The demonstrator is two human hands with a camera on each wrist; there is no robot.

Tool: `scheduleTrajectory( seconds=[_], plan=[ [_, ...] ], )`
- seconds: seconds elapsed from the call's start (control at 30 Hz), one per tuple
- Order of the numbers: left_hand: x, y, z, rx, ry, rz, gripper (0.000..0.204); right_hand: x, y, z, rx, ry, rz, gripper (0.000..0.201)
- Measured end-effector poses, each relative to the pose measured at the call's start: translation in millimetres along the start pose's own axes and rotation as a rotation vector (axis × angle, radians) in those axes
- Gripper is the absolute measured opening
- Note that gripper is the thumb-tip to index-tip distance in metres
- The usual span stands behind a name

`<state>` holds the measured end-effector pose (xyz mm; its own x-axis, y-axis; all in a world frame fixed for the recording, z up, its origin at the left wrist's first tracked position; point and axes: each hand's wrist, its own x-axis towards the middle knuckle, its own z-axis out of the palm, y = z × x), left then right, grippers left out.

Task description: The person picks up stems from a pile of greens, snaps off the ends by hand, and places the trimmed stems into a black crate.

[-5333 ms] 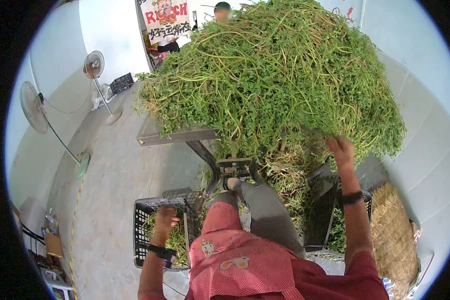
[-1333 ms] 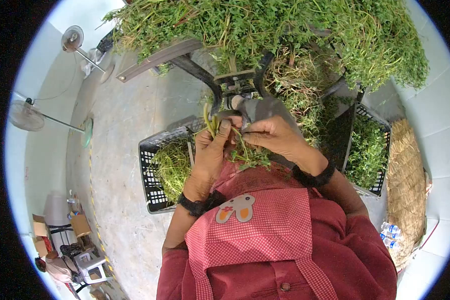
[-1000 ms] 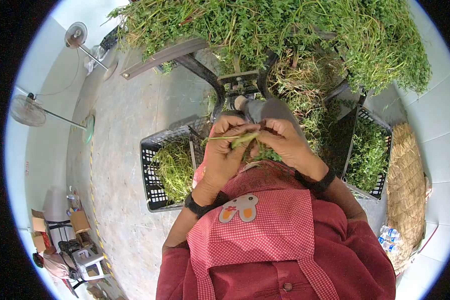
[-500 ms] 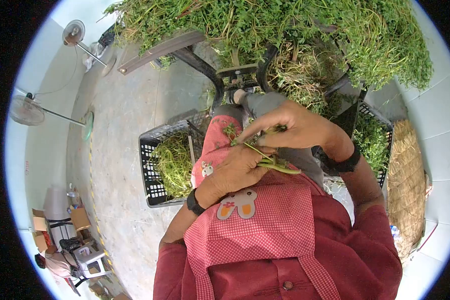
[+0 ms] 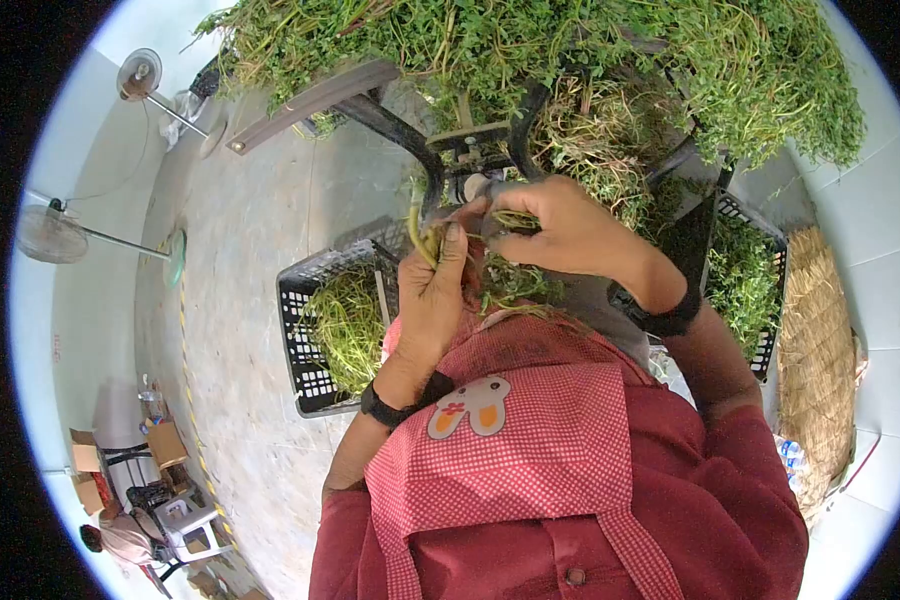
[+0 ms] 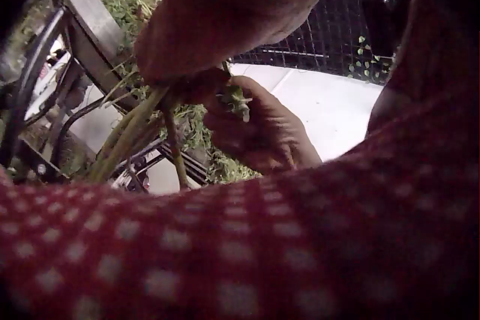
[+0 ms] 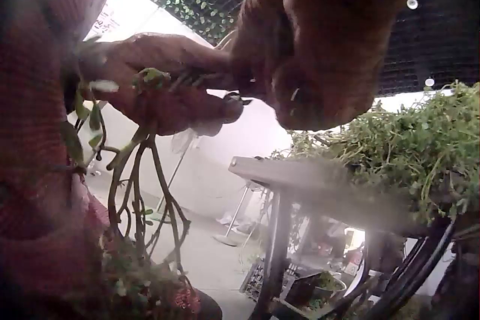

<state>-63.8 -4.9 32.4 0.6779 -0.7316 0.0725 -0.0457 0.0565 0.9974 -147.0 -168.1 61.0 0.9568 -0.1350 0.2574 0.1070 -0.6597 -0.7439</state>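
Observation:
My left hand (image 5: 428,300) pinches several thick green stems (image 5: 415,222) between thumb and fingers above the lap, cut ends pointing away. Leafy tops (image 5: 515,286) of these greens hang below the fingers toward the apron; in the right wrist view their branching stems (image 7: 142,185) dangle from it. Right beside it, my right hand (image 5: 585,235) has its fingers curled round a small wad of greens (image 5: 514,220), thumb and fingertips close to the left fingers. In the left wrist view the right hand (image 6: 262,129) shows behind a leaf scrap (image 6: 238,102).
A big heap of greens (image 5: 570,50) covers the table (image 5: 315,105) ahead. Black crates stand either side, the left crate (image 5: 292,330) holding stems, the right crate (image 5: 775,260) leafy greens. Withered greens (image 5: 605,140) lie underneath. A straw mat roll (image 5: 815,370) stands right.
Earlier my right hand was at the heap and my left over the left crate; both came together above the lap. Since half a second ago the left hand has turned, swinging the stems from rightward to away.

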Motion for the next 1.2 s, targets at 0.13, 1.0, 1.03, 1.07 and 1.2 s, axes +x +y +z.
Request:
scheduleTrajectory(
  seconds=[0.13,1.0,1.03,1.07,1.2],
  plan=[
    [2,8,7,-0.225,0.070,-0.038,0.033,14,-7,15,-0.107,0.218,0.089,0.031],
    [22,-7,-28,-1.043,0.037,-0.487,0.030,-18,2,44,-0.226,0.113,-0.137,0.020],
    [23,-8,-27,-1.027,0.035,-0.457,0.032,-19,3,43,-0.227,0.112,-0.137,0.020],
    [22,-6,-24,-1.029,0.034,-0.458,0.032,-20,3,42,-0.214,0.087,-0.137,0.019],
    [21,0,-17,-1.074,0.109,-0.508,0.036,-21,10,47,-0.243,0.108,-0.099,0.018]
  ],
)
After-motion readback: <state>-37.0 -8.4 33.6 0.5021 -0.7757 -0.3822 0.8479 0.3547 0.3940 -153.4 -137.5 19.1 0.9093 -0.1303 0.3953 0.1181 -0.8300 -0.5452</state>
